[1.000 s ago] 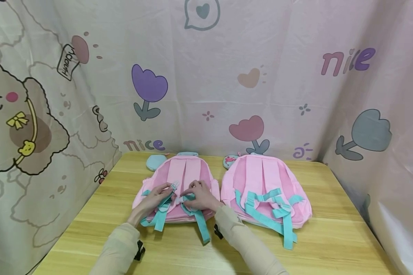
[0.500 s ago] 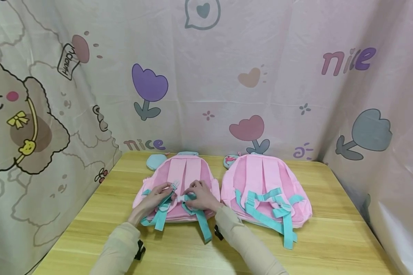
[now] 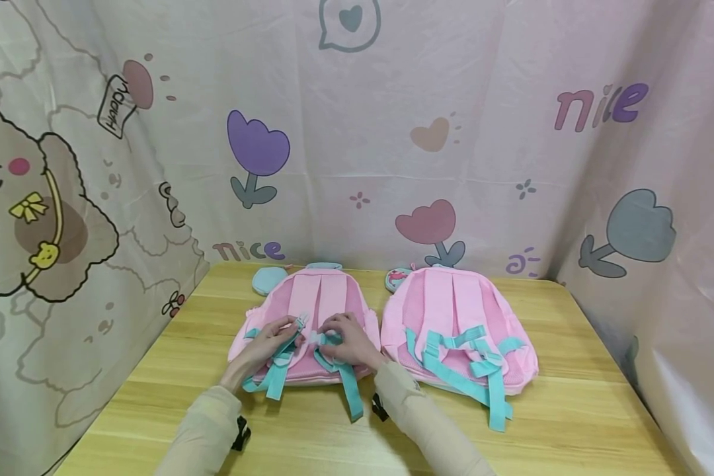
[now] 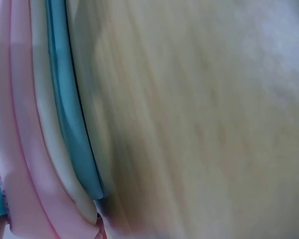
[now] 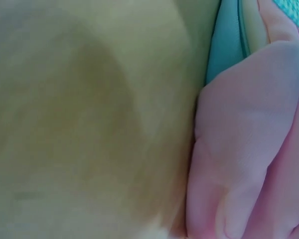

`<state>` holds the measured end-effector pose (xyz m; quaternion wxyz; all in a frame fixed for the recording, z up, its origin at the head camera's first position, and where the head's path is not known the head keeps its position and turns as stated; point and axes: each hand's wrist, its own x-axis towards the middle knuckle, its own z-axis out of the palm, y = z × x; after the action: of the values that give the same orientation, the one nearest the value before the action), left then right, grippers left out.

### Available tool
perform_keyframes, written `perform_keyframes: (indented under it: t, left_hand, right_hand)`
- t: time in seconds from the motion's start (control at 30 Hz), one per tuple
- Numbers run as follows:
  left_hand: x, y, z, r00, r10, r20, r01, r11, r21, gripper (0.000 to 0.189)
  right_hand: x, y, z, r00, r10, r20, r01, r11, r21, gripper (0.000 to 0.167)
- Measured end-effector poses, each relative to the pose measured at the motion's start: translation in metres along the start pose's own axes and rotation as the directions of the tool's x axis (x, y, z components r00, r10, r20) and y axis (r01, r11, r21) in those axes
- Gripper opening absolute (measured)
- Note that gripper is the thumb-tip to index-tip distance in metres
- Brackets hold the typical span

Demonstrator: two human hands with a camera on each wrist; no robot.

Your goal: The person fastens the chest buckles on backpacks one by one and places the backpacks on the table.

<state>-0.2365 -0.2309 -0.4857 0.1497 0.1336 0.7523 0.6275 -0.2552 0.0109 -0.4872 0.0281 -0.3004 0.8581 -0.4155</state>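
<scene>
A pink backpack (image 3: pixel 319 297) lies in the head view with its shoulder straps facing up. Over its middle, my left hand (image 3: pixel 264 345) pinches a whitish prong buckle half (image 3: pixel 301 320) on a teal strap. Just to the right, my right hand (image 3: pixel 352 342) holds the teal webbing at a second pale buckle half (image 3: pixel 316 337). The two buckle halves are apart. Loose teal strap ends (image 3: pixel 351 391) hang over the bag's near edge. Both wrist views show the backpack's side (image 4: pixel 25 124) and the table, with the fingertips out of sight.
A second pink backpack (image 3: pixel 452 291) lies close on the right, its teal straps (image 3: pixel 461 383) joined across the front. Small round pouches, one light blue (image 3: pixel 269 281) and one patterned (image 3: pixel 397 279), lie behind the bags on the wooden table (image 3: pixel 577 396). A printed curtain (image 3: pixel 357 132) surrounds the table.
My right hand has shifted and turned slightly, and the buckle half by it sits a little higher and to the right. The left hand stays nearly still.
</scene>
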Motion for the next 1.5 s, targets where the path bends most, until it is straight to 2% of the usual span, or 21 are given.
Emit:
perform_keyframes:
  t: [0.13,0.23,0.5,0.77,1.07,1.37,1.5]
  left_hand:
    - [0.000,-0.001,0.000,1.000,0.005,0.001,-0.005,1.000,0.002,0.044]
    - [0.000,-0.001,0.000,1.000,0.004,0.005,-0.004,1.000,-0.001,0.044]
    - [-0.001,-0.001,0.001,1.000,0.006,0.010,-0.006,1.000,-0.013,0.044]
    - [0.001,-0.003,0.001,1.000,0.009,0.016,-0.010,0.999,0.034,0.042]
    - [0.000,-0.001,0.002,1.000,0.011,0.001,-0.011,0.999,0.044,0.041]
    - [-0.001,0.002,0.002,0.998,-0.054,-0.045,0.058,0.996,0.072,0.038]
    - [0.000,0.002,0.002,0.998,-0.045,-0.035,0.048,0.997,0.066,0.037]
  right_hand:
    - [-0.001,0.003,0.001,0.996,-0.072,-0.044,0.073,0.997,0.015,0.030]
    - [0.000,0.005,0.001,0.994,-0.097,-0.058,0.100,0.994,0.039,0.031]
    - [-0.001,0.005,0.001,0.998,-0.021,-0.065,0.031,0.987,0.157,0.029]
    - [-0.001,0.006,0.000,0.997,0.020,-0.073,-0.007,0.985,0.174,0.025]
    - [-0.002,0.007,-0.003,0.992,0.007,-0.130,0.019,0.979,0.202,0.022]
    - [-0.003,0.010,-0.002,0.984,-0.027,-0.174,0.065,0.974,0.215,0.023]
    - [-0.003,0.011,-0.002,0.982,-0.036,-0.184,0.078,0.970,0.229,0.024]
